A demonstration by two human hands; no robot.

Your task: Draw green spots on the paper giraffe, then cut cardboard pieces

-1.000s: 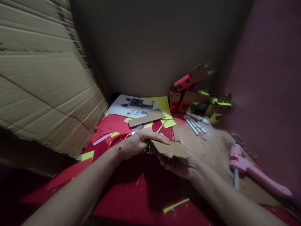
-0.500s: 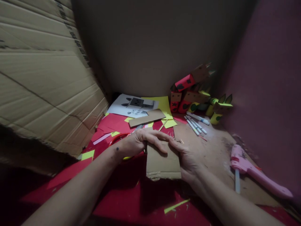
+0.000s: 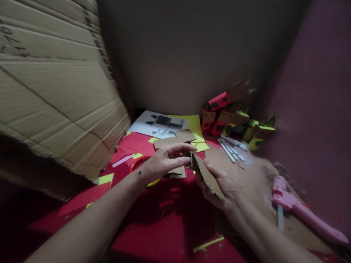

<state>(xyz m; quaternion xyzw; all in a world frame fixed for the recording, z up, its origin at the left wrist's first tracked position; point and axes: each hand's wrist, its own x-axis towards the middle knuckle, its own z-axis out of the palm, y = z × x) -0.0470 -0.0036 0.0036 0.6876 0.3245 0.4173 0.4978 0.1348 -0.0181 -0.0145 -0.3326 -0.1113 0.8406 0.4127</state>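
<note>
Your right hand (image 3: 219, 186) has closed fingers round a bent cardboard piece (image 3: 210, 178) over the desk (image 3: 156, 223); its near edge is ragged, its visible face undecorated. Your left hand (image 3: 161, 159) is half open at its far end, grip unclear. Decorated figures (image 3: 218, 128) sit by the desk's far edge, right.

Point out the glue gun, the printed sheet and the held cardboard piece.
Pink glue gun (image 3: 315, 220), head view: its handle.
Printed sheet (image 3: 162, 121), head view: dark printed face.
Cardboard piece (image 3: 208, 176), head view: its broad side.

Hands: right (image 3: 216, 182) grips cardboard piece (image 3: 210, 177); left (image 3: 167, 160) at its edge | glue gun (image 3: 304, 210): right side
</note>
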